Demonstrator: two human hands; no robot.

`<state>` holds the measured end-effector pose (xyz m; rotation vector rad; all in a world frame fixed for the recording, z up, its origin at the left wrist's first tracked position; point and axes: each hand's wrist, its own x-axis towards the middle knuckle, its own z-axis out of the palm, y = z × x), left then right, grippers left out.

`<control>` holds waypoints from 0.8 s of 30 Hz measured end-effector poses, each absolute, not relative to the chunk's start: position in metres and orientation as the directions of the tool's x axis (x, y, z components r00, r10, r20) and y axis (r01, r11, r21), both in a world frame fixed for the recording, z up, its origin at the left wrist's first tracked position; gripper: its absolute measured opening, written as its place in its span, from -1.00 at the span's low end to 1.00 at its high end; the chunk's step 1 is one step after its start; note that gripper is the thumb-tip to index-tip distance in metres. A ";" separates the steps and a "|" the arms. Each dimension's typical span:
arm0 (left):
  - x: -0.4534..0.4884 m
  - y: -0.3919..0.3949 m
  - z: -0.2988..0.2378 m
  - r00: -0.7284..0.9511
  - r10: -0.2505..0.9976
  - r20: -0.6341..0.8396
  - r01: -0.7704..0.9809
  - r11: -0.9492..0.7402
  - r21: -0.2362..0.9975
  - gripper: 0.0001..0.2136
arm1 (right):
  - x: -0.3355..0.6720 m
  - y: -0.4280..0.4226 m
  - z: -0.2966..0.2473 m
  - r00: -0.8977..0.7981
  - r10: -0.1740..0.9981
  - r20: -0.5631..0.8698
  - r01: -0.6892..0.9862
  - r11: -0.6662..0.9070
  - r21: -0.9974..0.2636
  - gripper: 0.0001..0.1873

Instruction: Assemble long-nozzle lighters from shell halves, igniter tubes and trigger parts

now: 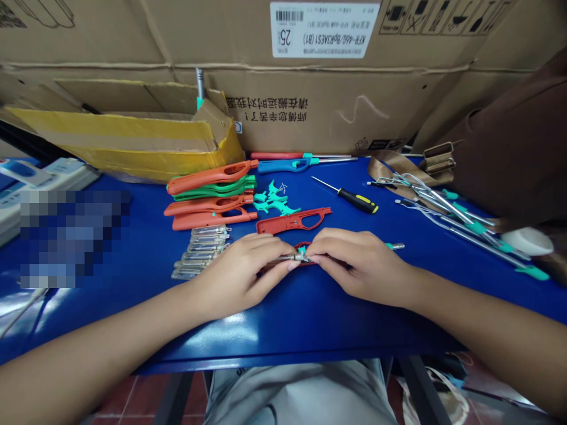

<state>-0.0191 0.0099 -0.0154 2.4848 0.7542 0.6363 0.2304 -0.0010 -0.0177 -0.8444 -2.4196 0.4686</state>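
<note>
Both my hands meet over a red plastic lighter shell (pixel 305 245) lying on the blue table (pixel 283 319). My left hand (pixel 241 271) pinches a small metal part (pixel 290 258) at the shell. My right hand (pixel 358 262) is closed on the same spot, its fingertips touching the left ones. A metal rod with a teal collar (pixel 396 246) sticks out to the right from under my right hand. A second red shell half (pixel 293 221) lies just behind my hands.
Orange and green shell halves (pixel 211 198) are stacked at left, with metal parts (pixel 201 251) in front and teal triggers (pixel 272 199) beside. A screwdriver (pixel 349 198), metal rods with teal collars (pixel 460 221), finished lighters (pixel 292 161), cardboard boxes (pixel 310 88) and a brown bag (pixel 509 153) surround them.
</note>
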 end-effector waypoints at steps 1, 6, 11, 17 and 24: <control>-0.019 0.010 -0.016 0.743 0.601 0.296 0.384 -0.744 0.547 -0.85 | 0.230 -0.001 -0.018 -0.664 0.650 0.370 0.468 0.747 -0.472 -0.84; -0.018 0.011 -0.017 0.747 0.590 0.307 0.371 -0.753 0.543 -0.85 | 0.228 -0.001 -0.019 -0.660 0.640 0.393 0.470 0.761 -0.448 -0.83; -0.018 0.010 -0.017 0.745 0.587 0.317 0.361 -0.754 0.549 -0.86 | 0.228 -0.001 -0.019 -0.663 0.626 0.411 0.455 0.773 -0.443 -0.83; -0.017 0.010 -0.016 0.748 0.586 0.312 0.360 -0.752 0.552 -0.85 | 0.228 -0.001 -0.019 -0.668 0.613 0.423 0.445 0.784 -0.433 -0.83; -0.014 0.009 -0.016 0.732 0.594 0.333 0.356 -0.751 0.557 -0.86 | 0.229 -0.001 -0.020 -0.674 0.604 0.426 0.445 0.791 -0.419 -0.83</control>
